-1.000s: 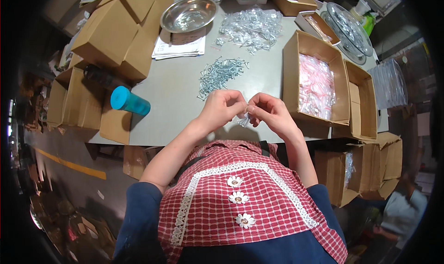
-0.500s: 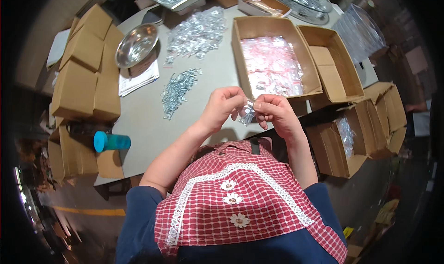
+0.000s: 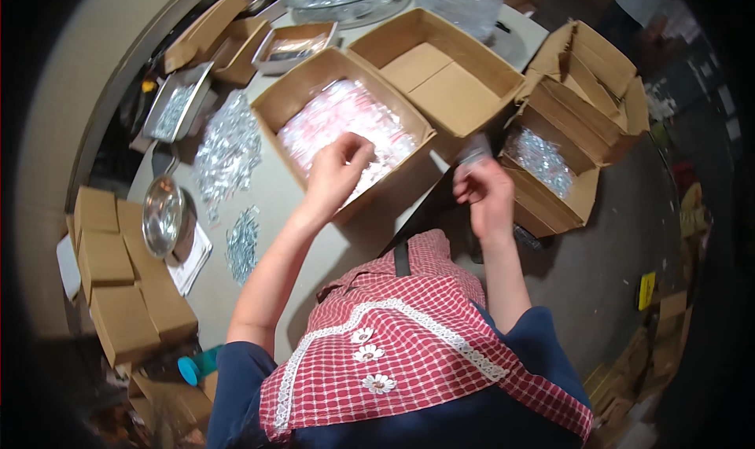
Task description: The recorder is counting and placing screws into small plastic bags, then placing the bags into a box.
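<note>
My left hand [image 3: 336, 172] reaches into an open cardboard box [image 3: 397, 183] on the table, fingers bent over the pink packets [image 3: 334, 119] that fill it. Whether it holds one I cannot tell. My right hand [image 3: 485, 191] is off the table's right edge, pinching a small clear packet [image 3: 473, 149]. It hovers just left of a lower open box [image 3: 568, 205] that holds clear packets [image 3: 539, 158]. A red checked apron covers my front.
An empty open box [image 3: 440, 71] stands behind the pink one. On the grey table [image 3: 271, 201] lie a heap of clear packets [image 3: 228, 146], a small pile of metal parts [image 3: 242, 244], a steel bowl [image 3: 163, 215] and a metal tray [image 3: 177, 107]. Closed brown boxes [image 3: 118, 284] and a teal cup [image 3: 200, 364] are at left.
My hands were together in front of my chest on a small packet. They have parted: the left went to the pink box, the right swung out right with the packet. My view turned right.
</note>
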### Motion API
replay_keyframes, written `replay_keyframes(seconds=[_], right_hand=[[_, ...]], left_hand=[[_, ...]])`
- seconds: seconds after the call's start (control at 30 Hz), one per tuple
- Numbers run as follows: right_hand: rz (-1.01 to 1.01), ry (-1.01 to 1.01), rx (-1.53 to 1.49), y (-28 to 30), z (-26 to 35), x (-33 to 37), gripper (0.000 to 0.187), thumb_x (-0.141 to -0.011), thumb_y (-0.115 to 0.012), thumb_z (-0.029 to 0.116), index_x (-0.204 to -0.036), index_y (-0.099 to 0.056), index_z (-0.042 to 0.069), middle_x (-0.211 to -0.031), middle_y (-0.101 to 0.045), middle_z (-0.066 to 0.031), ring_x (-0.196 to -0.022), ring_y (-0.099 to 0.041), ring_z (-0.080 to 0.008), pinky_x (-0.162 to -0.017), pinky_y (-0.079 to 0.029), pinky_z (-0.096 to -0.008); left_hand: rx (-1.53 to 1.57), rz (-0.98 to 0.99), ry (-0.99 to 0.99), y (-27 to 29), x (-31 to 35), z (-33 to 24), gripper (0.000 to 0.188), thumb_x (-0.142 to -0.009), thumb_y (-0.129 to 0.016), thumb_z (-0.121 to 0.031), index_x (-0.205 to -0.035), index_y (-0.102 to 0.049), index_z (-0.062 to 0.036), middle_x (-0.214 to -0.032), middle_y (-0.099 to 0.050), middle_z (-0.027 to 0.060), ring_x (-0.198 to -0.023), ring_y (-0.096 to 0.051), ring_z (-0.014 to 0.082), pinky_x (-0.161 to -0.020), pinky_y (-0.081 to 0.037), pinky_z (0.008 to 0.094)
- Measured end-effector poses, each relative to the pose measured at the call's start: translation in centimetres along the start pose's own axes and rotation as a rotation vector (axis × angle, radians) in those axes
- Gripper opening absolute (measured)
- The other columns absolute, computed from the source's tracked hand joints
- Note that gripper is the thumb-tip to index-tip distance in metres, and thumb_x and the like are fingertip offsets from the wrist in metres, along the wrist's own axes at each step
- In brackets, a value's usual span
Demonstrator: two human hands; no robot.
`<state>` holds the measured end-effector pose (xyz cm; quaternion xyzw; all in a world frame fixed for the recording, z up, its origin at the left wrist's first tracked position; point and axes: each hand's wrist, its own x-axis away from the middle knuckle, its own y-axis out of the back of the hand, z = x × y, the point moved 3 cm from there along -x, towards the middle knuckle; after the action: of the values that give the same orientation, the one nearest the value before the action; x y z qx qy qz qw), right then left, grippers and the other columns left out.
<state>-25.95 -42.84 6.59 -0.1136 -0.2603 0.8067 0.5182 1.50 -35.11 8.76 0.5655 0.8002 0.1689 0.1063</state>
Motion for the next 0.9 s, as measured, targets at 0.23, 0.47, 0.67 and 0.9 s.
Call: replay_keyframes(seconds=[0.23, 0.47, 0.67, 0.9], right_hand=[[-0.338, 0.054, -0.129, 8.5, 1.7, -0.6, 0.021, -0.102, -0.059, 0.017, -0.117, -0.066, 0.004, -0.103, -0.073, -0.0058, -0.08, -0.066, -0.0125, -0.068, -0.051, -0.0267], [-0.187, -0.166, 0.038, 3.5, -1.2, -0.4, 0.016, -0.096, -0.064, 0.009, -0.11, -0.07, 0.004, -0.095, -0.074, -0.0049, -0.075, -0.066, -0.0096, -0.068, -0.051, -0.0241], [-0.08, -0.068, 0.274, -0.5, 0.5, -1.3, 0.017, -0.097, -0.063, 0.007, -0.113, -0.069, 0.004, -0.099, -0.073, -0.0042, -0.078, -0.065, -0.0083, -0.071, -0.051, -0.0225], [0.227, -0.013, 0.432, -8.4, -0.7, -3.4, 0.023, -0.101, -0.062, 0.009, -0.122, -0.066, 0.0, -0.108, -0.073, -0.0061, -0.085, -0.067, -0.0079, -0.074, -0.052, -0.0217]], left_hand=[[-1.033, 0.24, -0.096, -4.0, -5.8, 5.5, 0.05, -0.085, -0.08, -0.04, -0.107, -0.068, 0.003, -0.101, -0.072, 0.0245, -0.095, -0.071, 0.0398, -0.081, -0.057, 0.0498], [-0.843, 0.385, -0.121, -2.3, -6.5, 6.4, 0.025, -0.079, -0.078, -0.03, -0.081, -0.08, -0.0045, -0.079, -0.074, 0.0212, -0.078, -0.074, 0.0385, -0.076, -0.059, 0.0459], [-0.415, 0.106, -0.042, 2.3, -4.1, 1.0, 0.015, -0.09, -0.073, -0.016, -0.092, -0.08, -0.0031, -0.08, -0.077, 0.0091, -0.074, -0.071, 0.0162, -0.07, -0.055, 0.0326], [0.331, 0.111, 0.072, 4.4, 0.5, 1.0, 0.011, -0.093, -0.073, -0.012, -0.088, -0.072, -0.0015, -0.094, -0.076, 0.007, -0.082, -0.065, 0.0085, -0.065, -0.048, 0.0232]])
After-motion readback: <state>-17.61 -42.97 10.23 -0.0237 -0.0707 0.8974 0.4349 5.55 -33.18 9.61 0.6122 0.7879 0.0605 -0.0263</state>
